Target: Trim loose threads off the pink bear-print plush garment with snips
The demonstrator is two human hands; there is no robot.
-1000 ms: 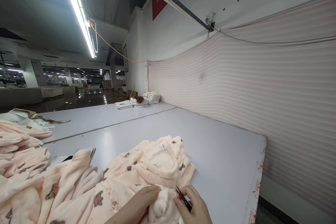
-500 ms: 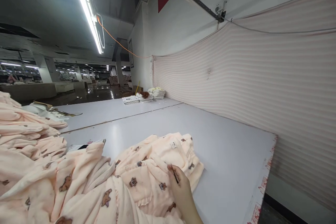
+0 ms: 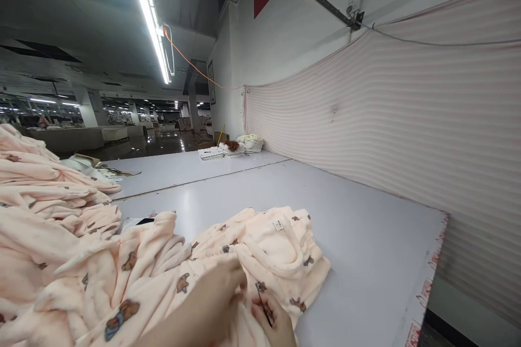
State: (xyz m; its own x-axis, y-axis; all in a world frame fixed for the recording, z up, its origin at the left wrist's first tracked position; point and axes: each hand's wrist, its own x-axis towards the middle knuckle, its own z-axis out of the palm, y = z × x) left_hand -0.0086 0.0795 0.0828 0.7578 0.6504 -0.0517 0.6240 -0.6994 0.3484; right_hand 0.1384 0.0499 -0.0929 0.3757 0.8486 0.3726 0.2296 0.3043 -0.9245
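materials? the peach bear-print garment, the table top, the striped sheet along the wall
Garment: looks like plush fleece, matte, fuzzy nap and soft thick folds. Table top: smooth grey laminate or painted board, semi-gloss, reflects the ceiling light. Striped sheet: thin woven or knit cloth, matte, sags from a wire.

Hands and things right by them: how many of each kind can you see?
Hands: 2, left hand and right hand
Dark thin tool, likely snips, in the right hand: 1
Peach bear-print fleece garment under the hands: 1
Small white label on it: 1
Total: 5
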